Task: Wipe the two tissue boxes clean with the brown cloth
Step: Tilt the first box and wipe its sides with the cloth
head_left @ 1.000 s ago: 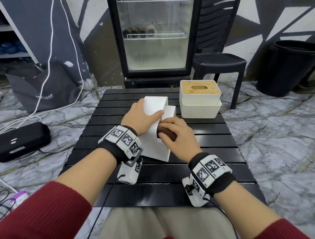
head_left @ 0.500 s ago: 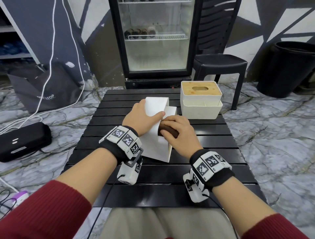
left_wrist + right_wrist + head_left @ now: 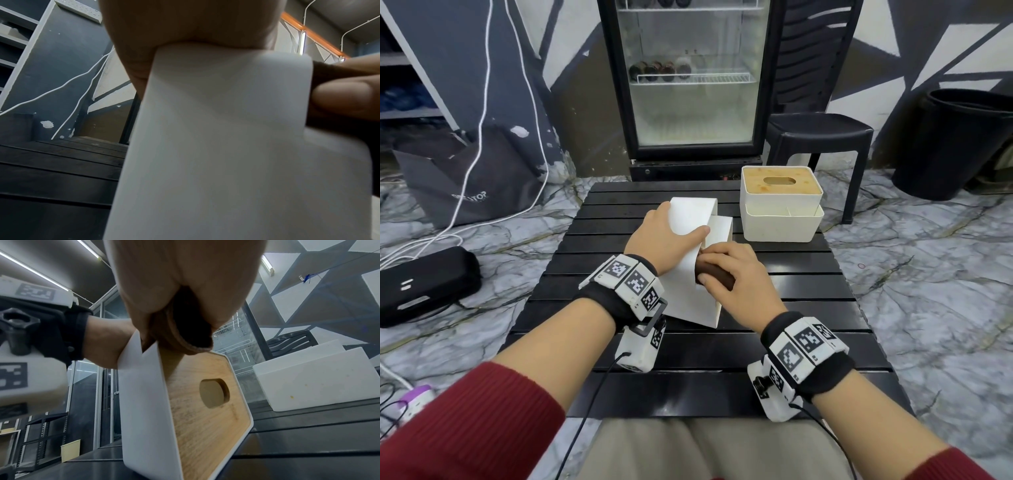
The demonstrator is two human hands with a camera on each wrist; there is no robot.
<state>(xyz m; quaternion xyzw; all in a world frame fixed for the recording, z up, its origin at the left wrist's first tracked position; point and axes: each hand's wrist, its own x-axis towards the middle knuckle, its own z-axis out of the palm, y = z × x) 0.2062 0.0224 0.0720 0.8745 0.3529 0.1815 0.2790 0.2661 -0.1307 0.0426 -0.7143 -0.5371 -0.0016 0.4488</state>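
A white tissue box (image 3: 688,294) stands tipped on its side on the black slatted table (image 3: 808,308), its wooden lid (image 3: 205,410) facing right. My left hand (image 3: 664,236) grips its upper edge, thumb across the white face. My right hand (image 3: 729,274) holds the folded brown cloth (image 3: 717,274) against the box's right side near the top, fingers curled over it. In the right wrist view the brown cloth (image 3: 191,331) is bunched under my fingers at the lid's top edge. The second tissue box (image 3: 780,205), white with a wooden slotted lid, sits upright at the back right.
A black stool (image 3: 822,137) and a glass-door fridge (image 3: 688,78) stand behind the table. A black bin (image 3: 959,144) is at the far right. On the floor at left lie a black case (image 3: 424,284) and white cables (image 3: 479,113).
My right hand with the cloth has shifted slightly along the box's right side. The left hand keeps its grip on the box.
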